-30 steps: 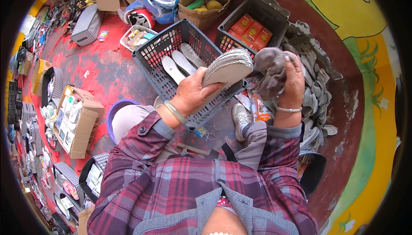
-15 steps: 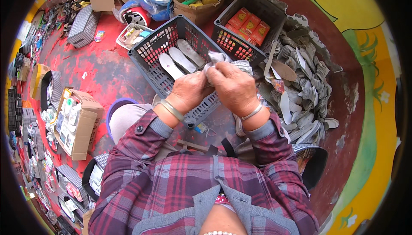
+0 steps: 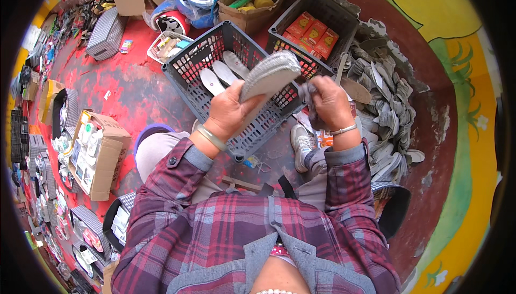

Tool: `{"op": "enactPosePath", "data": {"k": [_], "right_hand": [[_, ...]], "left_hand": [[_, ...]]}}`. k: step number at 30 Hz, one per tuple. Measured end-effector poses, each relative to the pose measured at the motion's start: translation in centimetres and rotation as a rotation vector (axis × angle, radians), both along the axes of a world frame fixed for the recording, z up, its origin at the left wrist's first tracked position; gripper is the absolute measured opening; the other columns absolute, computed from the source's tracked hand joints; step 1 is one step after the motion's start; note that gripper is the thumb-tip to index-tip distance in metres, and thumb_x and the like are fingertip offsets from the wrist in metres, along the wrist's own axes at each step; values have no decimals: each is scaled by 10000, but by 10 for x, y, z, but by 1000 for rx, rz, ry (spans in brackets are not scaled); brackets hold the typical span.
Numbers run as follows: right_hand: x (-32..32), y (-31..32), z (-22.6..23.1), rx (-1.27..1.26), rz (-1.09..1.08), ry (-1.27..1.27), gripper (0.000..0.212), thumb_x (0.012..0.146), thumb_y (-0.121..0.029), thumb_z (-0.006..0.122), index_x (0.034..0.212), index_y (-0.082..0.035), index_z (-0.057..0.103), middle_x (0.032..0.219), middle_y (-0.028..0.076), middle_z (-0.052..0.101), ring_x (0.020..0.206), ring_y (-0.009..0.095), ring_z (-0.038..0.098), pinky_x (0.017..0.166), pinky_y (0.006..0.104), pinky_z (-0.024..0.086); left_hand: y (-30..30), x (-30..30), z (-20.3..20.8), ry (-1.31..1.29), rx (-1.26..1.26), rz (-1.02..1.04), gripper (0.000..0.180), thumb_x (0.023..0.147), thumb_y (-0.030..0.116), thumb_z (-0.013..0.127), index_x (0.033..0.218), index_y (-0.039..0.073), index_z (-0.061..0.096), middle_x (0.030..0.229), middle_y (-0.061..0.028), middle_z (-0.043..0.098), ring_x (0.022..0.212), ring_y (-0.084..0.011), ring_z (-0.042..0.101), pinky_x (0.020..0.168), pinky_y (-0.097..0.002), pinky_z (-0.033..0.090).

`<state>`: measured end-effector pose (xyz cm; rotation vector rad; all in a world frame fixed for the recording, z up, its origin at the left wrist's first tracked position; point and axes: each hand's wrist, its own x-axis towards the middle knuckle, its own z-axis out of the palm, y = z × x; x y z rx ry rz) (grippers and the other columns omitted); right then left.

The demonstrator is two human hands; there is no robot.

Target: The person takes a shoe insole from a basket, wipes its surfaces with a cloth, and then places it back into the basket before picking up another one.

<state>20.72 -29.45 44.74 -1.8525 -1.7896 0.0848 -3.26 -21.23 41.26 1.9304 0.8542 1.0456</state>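
Note:
My left hand [image 3: 227,112] grips a thick stack of pale grey insoles [image 3: 273,74] by its near end, thumb on one side, with the stack tilted up over the grid-walled dark crate [image 3: 236,149]. Just right of the stack, my right hand [image 3: 333,102] is closed around a small bunched greyish strip [image 3: 310,99], which looks like cloth and is partly hidden by the fingers. Inside the crate lie several pale insoles [image 3: 223,73] side by side. A large heap of grey insoles [image 3: 384,117] rests against the wall at the right.
Behind stands a second dark crate [image 3: 346,25] holding orange boxes [image 3: 314,35]. A cardboard box [image 3: 258,12] with assorted items and a white basket [image 3: 153,52] sit beyond the first crate. To the left is an open carton [image 3: 110,168]. My shoe [image 3: 301,146] is below my right hand.
My hands have parted: the right moved right with the bunched strip. My left hand now holds the insole stack raised in plain view, where before both hands met over a crumpled greyish bundle.

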Motion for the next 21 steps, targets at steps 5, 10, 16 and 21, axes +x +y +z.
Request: {"op": "enactPosePath", "data": {"k": [5,10,16,21], "right_hand": [[25,0,5,266,-153,343,209,770,-40,623,979,-42,610,906,148,622,801,310,621,731,368,504],[-30,2,64,547,84,87,220,766,-47,664,982,-42,620,908,122,617,793,264,626,714,320,508],[-22,14,25,435,93,115,253,738,-36,616,983,-98,603,922,112,600,786,342,608,683,407,508],[28,3,0,62,-171,26,175,773,-57,577,944,-79,610,856,132,606,802,323,613,711,379,494]], "left_hand": [[8,-4,5,54,98,35,330,804,342,704,966,82,581,791,-146,644,696,-329,635,593,-367,493],[3,4,-8,267,300,-16,320,790,357,705,900,89,570,743,-135,618,654,-344,613,547,-404,479],[1,2,-5,74,120,-34,328,808,346,700,958,82,577,768,-134,630,689,-307,635,595,-358,495],[13,-2,-4,-126,-5,7,348,798,326,722,1004,79,588,838,-139,653,730,-283,656,633,-324,504]]}}
